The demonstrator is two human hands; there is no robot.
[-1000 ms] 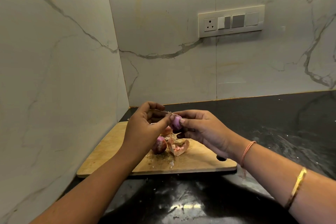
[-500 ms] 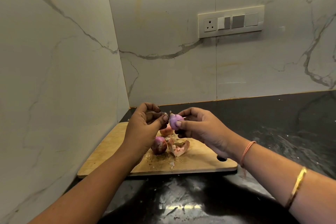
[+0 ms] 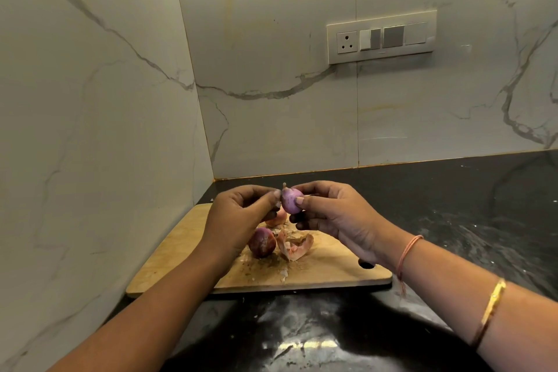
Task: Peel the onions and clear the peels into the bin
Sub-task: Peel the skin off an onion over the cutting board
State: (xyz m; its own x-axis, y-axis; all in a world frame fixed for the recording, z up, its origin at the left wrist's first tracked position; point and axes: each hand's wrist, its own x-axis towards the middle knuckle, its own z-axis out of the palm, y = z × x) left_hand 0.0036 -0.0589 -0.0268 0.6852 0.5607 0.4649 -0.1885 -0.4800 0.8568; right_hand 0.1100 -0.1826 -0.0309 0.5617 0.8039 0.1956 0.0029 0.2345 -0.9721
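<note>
Purple onion (image 3: 291,201), smooth, bare, stub upward

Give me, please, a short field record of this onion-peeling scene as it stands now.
right hand: holds onion above the board
left hand: pinches that onion's stem end
second onion: lies on the board, beside the peels
peels: loose pile on the board
bin: not in view

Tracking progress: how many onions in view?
3. Held onion between left hand and right hand; dark onion on the board; pale onion partly behind left hand. Others may be hidden.
</note>
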